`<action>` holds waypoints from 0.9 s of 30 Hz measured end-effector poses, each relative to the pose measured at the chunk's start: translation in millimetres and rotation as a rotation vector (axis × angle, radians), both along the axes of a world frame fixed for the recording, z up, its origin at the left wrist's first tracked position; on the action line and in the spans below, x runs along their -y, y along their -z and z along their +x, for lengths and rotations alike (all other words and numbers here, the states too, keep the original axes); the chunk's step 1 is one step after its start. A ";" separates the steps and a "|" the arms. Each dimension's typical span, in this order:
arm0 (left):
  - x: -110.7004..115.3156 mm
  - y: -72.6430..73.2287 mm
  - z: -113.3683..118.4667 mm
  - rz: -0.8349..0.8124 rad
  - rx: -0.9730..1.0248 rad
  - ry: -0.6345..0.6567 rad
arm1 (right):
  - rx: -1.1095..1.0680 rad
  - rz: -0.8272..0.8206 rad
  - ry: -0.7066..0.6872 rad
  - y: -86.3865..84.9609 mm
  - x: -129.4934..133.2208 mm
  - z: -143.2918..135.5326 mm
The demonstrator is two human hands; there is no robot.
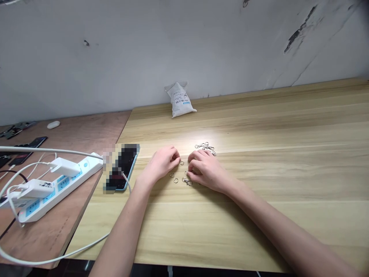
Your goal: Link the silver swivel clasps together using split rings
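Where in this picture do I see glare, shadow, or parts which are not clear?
Head view: pale glare on the wooden table, just beyond the metal clasps; head view: soft shadow below the right forearm; head view: coarse pixel blocks hide part of the phone; head view: the rings are too small for fine detail.

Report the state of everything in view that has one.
Left bare hand, fingers curled; grip unclear
Right bare hand, fingers bent; grip unclear
Small round silver rings, loose between hands
Silver metal clasps, jumbled
White labelled plastic pouch, bulging; seal unclear
Blue-cased dark phone, lying flat
White blue-socketed power strip, chargers plugged in
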State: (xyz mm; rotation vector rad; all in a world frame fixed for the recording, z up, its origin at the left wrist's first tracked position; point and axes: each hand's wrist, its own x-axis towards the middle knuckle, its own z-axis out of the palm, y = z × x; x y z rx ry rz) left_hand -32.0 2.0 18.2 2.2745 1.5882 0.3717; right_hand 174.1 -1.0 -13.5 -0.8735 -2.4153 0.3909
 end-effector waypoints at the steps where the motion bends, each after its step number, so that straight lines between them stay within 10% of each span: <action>1: 0.4 0.4 -0.1 -0.007 -0.009 -0.009 | -0.006 0.005 -0.003 0.3 -0.2 0.0; 27: 2.4 -7.6 15.9 0.047 0.535 -0.128 | -0.128 0.140 0.087 3.6 -8.9 2.9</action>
